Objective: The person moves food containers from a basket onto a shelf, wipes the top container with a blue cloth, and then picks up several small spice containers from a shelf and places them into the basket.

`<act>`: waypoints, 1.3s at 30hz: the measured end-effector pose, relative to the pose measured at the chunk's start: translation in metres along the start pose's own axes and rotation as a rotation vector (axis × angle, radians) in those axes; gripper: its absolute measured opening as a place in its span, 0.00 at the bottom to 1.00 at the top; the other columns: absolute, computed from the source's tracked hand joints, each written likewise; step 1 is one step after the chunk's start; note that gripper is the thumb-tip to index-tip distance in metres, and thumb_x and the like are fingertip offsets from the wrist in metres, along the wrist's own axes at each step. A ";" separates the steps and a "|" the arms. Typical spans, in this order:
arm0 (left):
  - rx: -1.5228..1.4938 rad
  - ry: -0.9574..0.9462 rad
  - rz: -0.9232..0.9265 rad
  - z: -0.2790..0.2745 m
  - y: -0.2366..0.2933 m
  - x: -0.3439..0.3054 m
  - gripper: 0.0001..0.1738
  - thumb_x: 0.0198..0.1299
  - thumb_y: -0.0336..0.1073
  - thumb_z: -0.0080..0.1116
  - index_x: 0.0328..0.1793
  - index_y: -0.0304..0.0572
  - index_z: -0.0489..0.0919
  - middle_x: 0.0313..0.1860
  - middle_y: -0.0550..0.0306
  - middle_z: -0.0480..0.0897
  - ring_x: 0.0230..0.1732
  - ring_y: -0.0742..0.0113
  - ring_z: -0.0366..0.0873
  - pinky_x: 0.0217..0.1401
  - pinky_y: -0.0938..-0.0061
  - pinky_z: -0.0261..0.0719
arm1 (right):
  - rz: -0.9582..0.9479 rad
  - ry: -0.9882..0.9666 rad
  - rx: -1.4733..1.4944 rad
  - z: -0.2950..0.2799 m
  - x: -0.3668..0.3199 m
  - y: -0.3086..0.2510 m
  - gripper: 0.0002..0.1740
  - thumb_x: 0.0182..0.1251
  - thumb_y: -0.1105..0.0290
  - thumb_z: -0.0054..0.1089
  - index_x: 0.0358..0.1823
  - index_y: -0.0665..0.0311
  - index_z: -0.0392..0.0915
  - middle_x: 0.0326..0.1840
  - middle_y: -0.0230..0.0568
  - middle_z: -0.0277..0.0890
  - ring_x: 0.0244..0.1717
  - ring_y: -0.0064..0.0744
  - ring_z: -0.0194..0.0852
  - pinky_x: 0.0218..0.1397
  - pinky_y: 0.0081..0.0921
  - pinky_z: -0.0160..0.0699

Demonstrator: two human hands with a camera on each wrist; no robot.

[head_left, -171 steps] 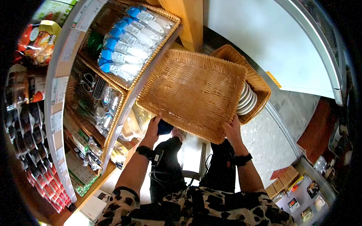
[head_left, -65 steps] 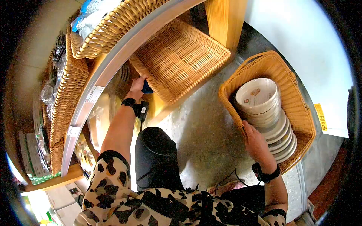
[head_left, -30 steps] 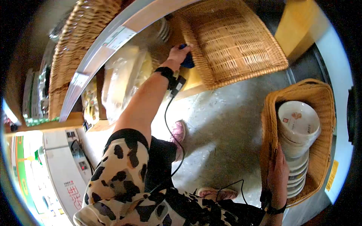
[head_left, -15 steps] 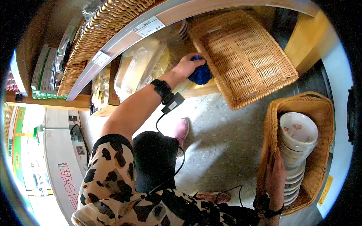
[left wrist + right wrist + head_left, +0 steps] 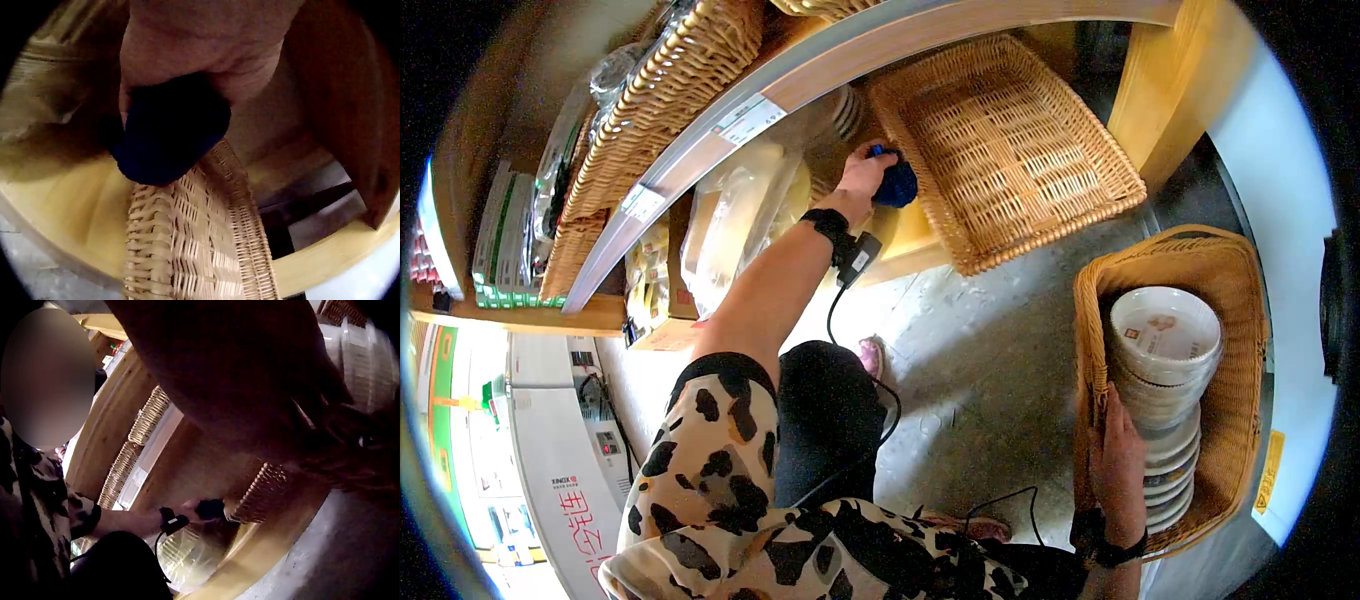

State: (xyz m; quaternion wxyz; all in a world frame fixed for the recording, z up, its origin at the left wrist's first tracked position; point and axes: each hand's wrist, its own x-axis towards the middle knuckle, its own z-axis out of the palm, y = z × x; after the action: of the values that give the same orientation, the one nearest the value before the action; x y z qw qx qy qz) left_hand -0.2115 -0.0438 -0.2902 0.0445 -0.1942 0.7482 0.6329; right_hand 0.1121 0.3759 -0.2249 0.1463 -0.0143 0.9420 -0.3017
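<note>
My left hand [image 5: 863, 175] holds a bunched dark blue cloth [image 5: 896, 185] at the left edge of a shallow wicker basket [image 5: 948, 238]. Close up in the left wrist view, the cloth [image 5: 172, 134] overlaps that basket's woven rim [image 5: 150, 240]. The shallow basket sits on a low wooden shelf with nothing inside. On the right, my right hand [image 5: 1117, 455] grips the left side of a deeper wicker basket [image 5: 1248, 400]. Stacked white bowls [image 5: 1165, 335] in plastic wrap and white plates [image 5: 1170, 492] lie in it. In the right wrist view the right hand [image 5: 250, 381] is very dark.
A shelf edge with price labels [image 5: 748, 118] runs above the left arm, with wicker baskets [image 5: 670, 95] over it. Plastic-wrapped goods [image 5: 735, 215] lie left of the cloth. A wooden post [image 5: 1165, 85] stands behind, and a white panel [image 5: 1280, 190] at the right. A cable hangs from the left wrist.
Earlier both hands held the shallow basket; now it rests on the low shelf. The right hand has moved to the basket of bowls. The left hand with the cloth stays by the shallow basket's edge.
</note>
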 end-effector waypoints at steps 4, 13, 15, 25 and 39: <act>0.227 -0.049 0.035 -0.006 -0.012 0.048 0.25 0.61 0.35 0.53 0.65 0.40 0.67 0.62 0.43 0.70 0.59 0.55 0.70 0.57 0.66 0.71 | 0.018 -0.016 -0.025 -0.003 0.002 -0.005 0.35 0.56 0.81 0.53 0.67 0.68 0.55 0.56 0.61 0.68 0.52 0.60 0.70 0.51 0.40 0.73; 0.533 -0.306 -0.148 -0.018 -0.051 0.054 0.26 0.64 0.43 0.51 0.66 0.39 0.66 0.61 0.47 0.72 0.57 0.59 0.73 0.53 0.66 0.75 | 0.090 -0.005 0.062 -0.005 0.001 -0.017 0.35 0.55 0.83 0.52 0.67 0.67 0.55 0.56 0.62 0.68 0.54 0.61 0.68 0.53 0.41 0.72; 0.293 -0.359 -0.310 -0.017 -0.040 0.036 0.27 0.63 0.47 0.52 0.63 0.36 0.68 0.56 0.48 0.75 0.50 0.61 0.77 0.48 0.68 0.77 | 0.030 0.021 0.075 -0.005 0.001 -0.015 0.34 0.55 0.84 0.51 0.66 0.68 0.55 0.56 0.63 0.68 0.55 0.61 0.68 0.54 0.41 0.71; 0.392 -0.309 -0.140 0.020 -0.015 0.006 0.22 0.55 0.53 0.61 0.46 0.45 0.79 0.33 0.62 0.81 0.29 0.71 0.78 0.33 0.74 0.77 | 0.023 0.057 -0.027 -0.009 0.004 -0.026 0.24 0.64 0.77 0.45 0.62 0.70 0.60 0.53 0.62 0.70 0.49 0.60 0.72 0.49 0.43 0.75; 0.067 -0.214 0.110 -0.010 0.073 -0.050 0.21 0.57 0.42 0.59 0.54 0.38 0.75 0.43 0.53 0.80 0.41 0.65 0.78 0.45 0.74 0.76 | -0.108 0.393 0.125 -0.027 0.013 -0.058 0.17 0.63 0.78 0.51 0.54 0.70 0.68 0.51 0.50 0.73 0.52 0.46 0.72 0.56 0.34 0.70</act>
State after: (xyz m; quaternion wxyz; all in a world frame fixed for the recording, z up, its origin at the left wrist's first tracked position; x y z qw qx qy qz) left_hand -0.1891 -0.0322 -0.2047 0.0957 -0.0827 0.7695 0.6260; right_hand 0.0888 0.3416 -0.1742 -0.0560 0.0037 0.9298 -0.3638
